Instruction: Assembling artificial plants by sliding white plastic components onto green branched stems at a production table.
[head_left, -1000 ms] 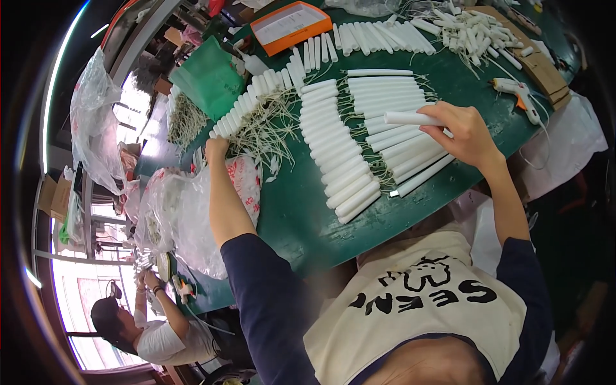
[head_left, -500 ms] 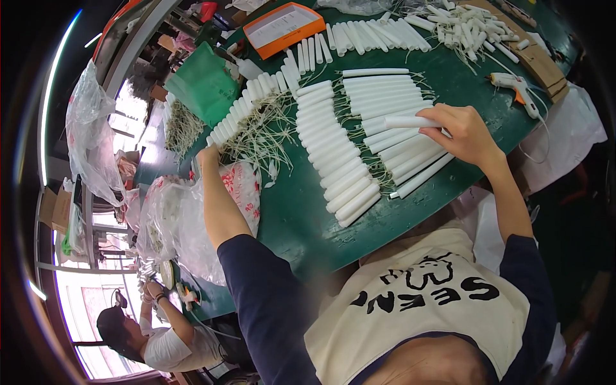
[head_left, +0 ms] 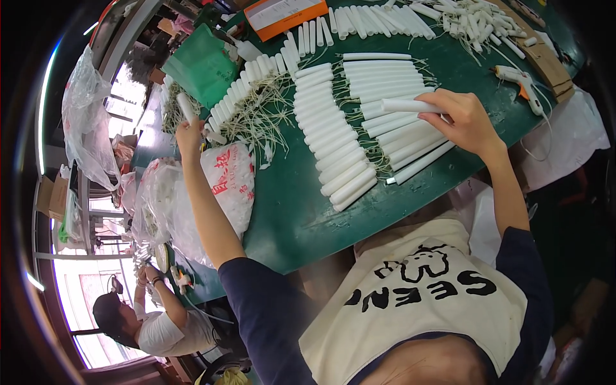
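Observation:
My right hand [head_left: 466,123] pinches one end of a white tube [head_left: 403,106] and holds it level over the rows on the table. Under it lies a fanned row of white tubes [head_left: 383,88] with thin pale wires at their ends. To its left is a second long row of tubes [head_left: 324,128]. My left hand [head_left: 190,137], reaching far left, is closed on another white tube [head_left: 185,106] that points up and away. Beside that hand runs a line of tubes [head_left: 242,90] with a tangle of pale wires [head_left: 260,115].
A green sheet [head_left: 200,67] and an orange box [head_left: 285,18] stand at the back. At the right lies a white glue gun [head_left: 518,86] with a cord, near loose tubes [head_left: 478,25]. Plastic bags [head_left: 224,186] crowd the left edge. A co-worker [head_left: 151,321] sits at lower left.
My left hand has moved left and away from the end of the tube line, and a tube now shows in it. My right hand keeps its tube nearly still. The view has shifted slightly.

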